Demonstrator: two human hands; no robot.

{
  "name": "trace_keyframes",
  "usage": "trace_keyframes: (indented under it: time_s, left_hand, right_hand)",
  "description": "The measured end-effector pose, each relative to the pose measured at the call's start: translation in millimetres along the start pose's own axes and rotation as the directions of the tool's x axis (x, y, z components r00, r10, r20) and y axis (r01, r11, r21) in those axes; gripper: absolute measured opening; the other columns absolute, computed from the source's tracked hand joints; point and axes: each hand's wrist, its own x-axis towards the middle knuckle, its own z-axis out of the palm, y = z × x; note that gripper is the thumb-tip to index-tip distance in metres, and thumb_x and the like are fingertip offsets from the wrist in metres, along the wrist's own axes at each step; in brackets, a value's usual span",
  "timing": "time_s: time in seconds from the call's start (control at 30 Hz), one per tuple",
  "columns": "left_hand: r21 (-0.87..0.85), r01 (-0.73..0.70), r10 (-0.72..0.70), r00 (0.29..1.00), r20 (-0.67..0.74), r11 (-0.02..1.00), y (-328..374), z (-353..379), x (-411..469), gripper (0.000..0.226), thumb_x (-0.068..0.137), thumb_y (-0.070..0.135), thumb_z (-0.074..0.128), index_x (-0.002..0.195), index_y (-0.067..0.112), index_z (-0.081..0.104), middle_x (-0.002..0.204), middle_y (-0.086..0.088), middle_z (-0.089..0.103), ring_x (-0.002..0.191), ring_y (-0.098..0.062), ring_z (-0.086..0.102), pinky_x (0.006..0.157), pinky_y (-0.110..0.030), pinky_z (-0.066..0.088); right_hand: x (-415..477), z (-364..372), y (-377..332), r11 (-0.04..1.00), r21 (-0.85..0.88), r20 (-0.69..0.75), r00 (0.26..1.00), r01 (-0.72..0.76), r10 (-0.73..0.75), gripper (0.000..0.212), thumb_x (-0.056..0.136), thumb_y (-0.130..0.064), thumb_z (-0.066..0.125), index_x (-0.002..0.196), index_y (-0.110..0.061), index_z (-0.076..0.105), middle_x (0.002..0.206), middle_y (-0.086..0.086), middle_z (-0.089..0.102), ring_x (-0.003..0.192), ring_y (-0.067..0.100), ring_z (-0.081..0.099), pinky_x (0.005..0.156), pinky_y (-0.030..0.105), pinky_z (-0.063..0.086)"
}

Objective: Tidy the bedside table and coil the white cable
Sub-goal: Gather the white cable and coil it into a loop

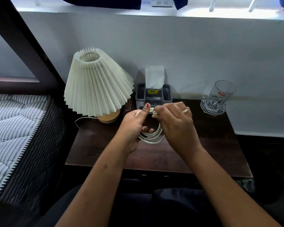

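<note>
Hanging in several smooth round loops above the dark wooden bedside table (203, 145), the white cable (152, 136) is gripped by the left hand (134, 125), thumb pressed over its top. The strand's end is pinched by the right hand (174, 122), whose fingertips are hidden. A pleated lamp (97, 84), grey tissue holder (154, 94) and clear ribbed glass (220, 95) are set behind.

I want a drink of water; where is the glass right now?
The glass stands at the bedside table's far right corner by the wall, right of the tissue holder.
</note>
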Motion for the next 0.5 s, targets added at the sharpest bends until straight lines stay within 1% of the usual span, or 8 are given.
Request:
trace_keyframes:
  time_s: [0.07, 0.13, 0.2, 0.27, 0.33, 0.4, 0.43, 0.5]
  left_hand:
    - [0.027, -0.008, 0.009, 1.0, -0.024, 1.0, -2.8, 0.2, -0.3, 0.034, 0.088, 0.041, 0.054, 0.075, 0.01, 0.057, 0.052, 0.003, 0.051, 0.034, -0.003, 0.041, 0.039, -0.018, 0.045]
    - [0.023, -0.029, 0.03, 0.999, -0.037, 0.999, -4.4, 0.1, -0.4, 0.034, 0.088, 0.04, 0.054, 0.069, 0.012, 0.056, 0.045, 0.007, 0.052, 0.036, -0.004, 0.047, 0.038, -0.017, 0.042]
    - [0.021, -0.048, 0.049, 0.996, -0.068, 0.999, -4.3, -0.2, -0.2, 0.035, 0.088, 0.039, 0.055, 0.065, 0.013, 0.052, 0.041, 0.009, 0.051, 0.034, -0.003, 0.048, 0.038, -0.017, 0.042]
    - [0.047, -0.04, 0.044, 0.995, -0.092, 0.998, -4.3, -0.9, 0.6, 0.034, 0.087, 0.04, 0.056, 0.068, 0.012, 0.055, 0.043, 0.009, 0.053, 0.036, -0.003, 0.052, 0.04, -0.018, 0.045]
    - [0.078, -0.028, 0.036, 0.994, -0.102, 0.997, -5.2, -1.6, 2.1, 0.033, 0.086, 0.042, 0.056, 0.072, 0.013, 0.059, 0.048, 0.008, 0.057, 0.043, -0.004, 0.057, 0.044, -0.021, 0.048]
    - [0.088, -0.028, 0.036, 0.995, -0.096, 0.996, -5.1, -2.3, 2.2, 0.033, 0.087, 0.043, 0.055, 0.072, 0.014, 0.061, 0.048, 0.007, 0.059, 0.045, -0.006, 0.058, 0.044, -0.021, 0.049]
    - [0.086, -0.027, 0.035, 0.995, -0.091, 0.996, -4.6, -2.7, 2.2, 0.034, 0.087, 0.042, 0.055, 0.071, 0.014, 0.062, 0.048, 0.007, 0.06, 0.045, -0.006, 0.057, 0.044, -0.02, 0.049]
    - [0.073, -0.026, 0.032, 0.996, -0.079, 0.997, -2.6, -4.3, 2.2, 0.034, 0.088, 0.042, 0.055, 0.071, 0.014, 0.064, 0.05, 0.005, 0.063, 0.045, -0.007, 0.059, 0.044, -0.02, 0.048]
  right_hand:
    - [-2.5, 3.6, -1.5, 0.995, -0.036, 0.054, 0.994, 0.098, -0.096, 0.015, 0.089, -0.014, 0.058, 0.1, -0.013, 0.067, 0.09, 0.0, 0.068, 0.085, 0.02, 0.059, 0.077, 0.034, 0.048]
    - [-3.9, 7.1, -5.2, 0.995, 0.044, 0.094, 0.991, 0.093, -0.097, 0.019, 0.088, -0.01, 0.059, 0.105, -0.009, 0.067, 0.093, 0.005, 0.069, 0.085, 0.023, 0.062, 0.076, 0.037, 0.052]
    - [-3.9, 7.6, -7.8, 0.98, 0.198, 0.095, 0.995, 0.005, -0.025, 0.019, 0.089, -0.009, 0.054, 0.106, -0.007, 0.064, 0.092, 0.009, 0.067, 0.083, 0.024, 0.063, 0.072, 0.038, 0.054]
    - [-3.4, 6.3, -8.1, 0.925, 0.363, 0.107, 0.991, -0.114, 0.081, 0.017, 0.091, -0.008, 0.049, 0.106, -0.012, 0.057, 0.088, 0.007, 0.063, 0.077, 0.021, 0.06, 0.068, 0.035, 0.053]
    - [-3.4, 5.9, -7.5, 0.877, 0.447, 0.13, 0.983, -0.176, 0.131, 0.018, 0.092, -0.005, 0.048, 0.105, -0.018, 0.05, 0.084, 0.0, 0.058, 0.073, 0.011, 0.056, 0.067, 0.022, 0.049]
    - [-3.8, 5.9, -7.0, 0.853, 0.49, 0.152, 0.981, -0.181, 0.121, 0.018, 0.093, -0.004, 0.046, 0.104, -0.019, 0.048, 0.083, -0.005, 0.056, 0.072, 0.002, 0.053, 0.067, 0.012, 0.043]
    - [-4.1, 5.9, -6.9, 0.839, 0.512, 0.169, 0.979, -0.186, 0.114, 0.016, 0.094, -0.006, 0.045, 0.103, -0.019, 0.047, 0.084, -0.003, 0.058, 0.073, 0.002, 0.055, 0.067, 0.012, 0.044]
    - [-4.2, 5.6, -7.3, 0.818, 0.539, 0.181, 0.976, -0.2, 0.12, 0.01, 0.096, -0.014, 0.041, 0.102, -0.019, 0.046, 0.086, 0.004, 0.063, 0.074, 0.012, 0.061, 0.065, 0.024, 0.05]
